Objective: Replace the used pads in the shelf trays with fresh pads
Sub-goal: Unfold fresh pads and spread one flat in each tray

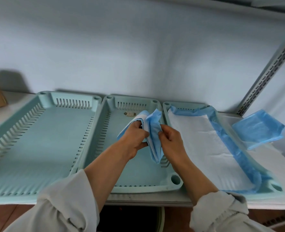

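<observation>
Pale sleeves [60,205] pushed back, left hand [135,139] and right hand [171,139] each grip a folded blue pad [152,131], apparently unfolding it, over the middle tray [130,186].

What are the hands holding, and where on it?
Both hands, left and right, grip one folded blue pad around its middle, above the centre tray.

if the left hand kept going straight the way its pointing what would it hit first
The left hand points up and slightly right, away from the person, gripping the folded pad. Going straight on, it would probably first meet the slotted far wall of the middle tray, though depth is hard to judge.
</observation>
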{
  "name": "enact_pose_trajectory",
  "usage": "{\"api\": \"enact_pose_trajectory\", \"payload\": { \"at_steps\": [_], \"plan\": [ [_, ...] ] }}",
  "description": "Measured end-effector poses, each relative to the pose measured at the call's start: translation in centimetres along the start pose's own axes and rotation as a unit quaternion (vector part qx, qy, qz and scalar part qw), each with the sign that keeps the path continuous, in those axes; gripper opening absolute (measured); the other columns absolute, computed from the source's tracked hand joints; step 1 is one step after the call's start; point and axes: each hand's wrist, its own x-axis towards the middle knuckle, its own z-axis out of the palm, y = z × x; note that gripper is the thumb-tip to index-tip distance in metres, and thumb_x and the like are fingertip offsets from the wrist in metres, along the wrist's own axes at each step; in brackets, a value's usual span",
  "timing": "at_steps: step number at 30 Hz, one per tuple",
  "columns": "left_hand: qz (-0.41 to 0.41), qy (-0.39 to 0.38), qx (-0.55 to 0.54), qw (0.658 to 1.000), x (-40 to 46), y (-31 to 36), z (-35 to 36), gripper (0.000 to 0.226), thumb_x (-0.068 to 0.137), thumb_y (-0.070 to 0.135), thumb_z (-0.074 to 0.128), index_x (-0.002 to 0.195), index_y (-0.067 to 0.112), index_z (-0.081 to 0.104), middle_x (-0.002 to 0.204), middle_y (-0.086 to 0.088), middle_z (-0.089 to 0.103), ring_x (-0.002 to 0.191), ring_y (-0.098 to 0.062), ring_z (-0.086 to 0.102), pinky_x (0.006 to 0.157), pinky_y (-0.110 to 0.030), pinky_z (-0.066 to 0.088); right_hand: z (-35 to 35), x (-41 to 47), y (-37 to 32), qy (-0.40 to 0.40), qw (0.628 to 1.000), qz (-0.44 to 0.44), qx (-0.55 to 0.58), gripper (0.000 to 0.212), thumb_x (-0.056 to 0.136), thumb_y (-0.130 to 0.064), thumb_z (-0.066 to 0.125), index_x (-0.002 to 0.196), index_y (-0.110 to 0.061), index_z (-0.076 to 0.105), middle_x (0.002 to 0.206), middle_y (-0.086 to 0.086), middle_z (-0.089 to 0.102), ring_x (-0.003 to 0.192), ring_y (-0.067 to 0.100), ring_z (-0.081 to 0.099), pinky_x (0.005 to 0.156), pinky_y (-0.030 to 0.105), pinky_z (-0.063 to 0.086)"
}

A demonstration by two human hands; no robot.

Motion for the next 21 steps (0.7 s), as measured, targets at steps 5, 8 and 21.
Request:
{"api": "enact_pose_trajectory", "payload": {
  "at_steps": [5, 8, 21],
  "plan": [
    [0.052, 0.019, 0.054, 0.997, -0.2, -0.4, 0.5, 0.048, 0.088, -0.014, 0.041, 0.125, 0.016, 0.049, 0.097, -0.002, 0.059, 0.089, -0.018, 0.060, 0.072, -0.034, 0.055, 0.1, 0.3, 0.5, 0.055, 0.998, 0.028, 0.014, 0.027, 0.096, -0.006, 0.042, 0.114, -0.014, 0.059, 0.097, 0.006, 0.063, 0.081, 0.011, 0.061, 0.071, 0.015, 0.051],
    [0.098, 0.099, 0.002, 0.990, 0.2, 0.4, 0.1, 0.044, 0.089, -0.015, 0.044, 0.125, 0.008, 0.052, 0.091, -0.003, 0.058, 0.092, -0.023, 0.058, 0.077, -0.037, 0.054, -1.2, 0.7, 1.4, 0.178, 0.978, 0.103, 0.041, 0.068, 0.090, -0.005, 0.051, 0.149, -0.023, 0.023, 0.135, 0.009, 0.052, 0.120, 0.027, 0.054, 0.101, 0.035, 0.043],
    [0.119, 0.153, -0.024, 0.981, 1.0, 0.7, -0.5, 0.028, 0.092, 0.000, 0.053, 0.119, 0.004, 0.062, 0.103, -0.008, 0.068, 0.095, -0.024, 0.064, 0.090, -0.041, 0.054, -1.3, -0.8, 0.7, -0.006, 0.953, 0.003, -0.302, 0.054, 0.095, -0.058, 0.022, 0.138, -0.029, 0.040, 0.151, -0.001, 0.034, 0.138, 0.018, 0.034, 0.120, 0.045, 0.014]
  ]
}}
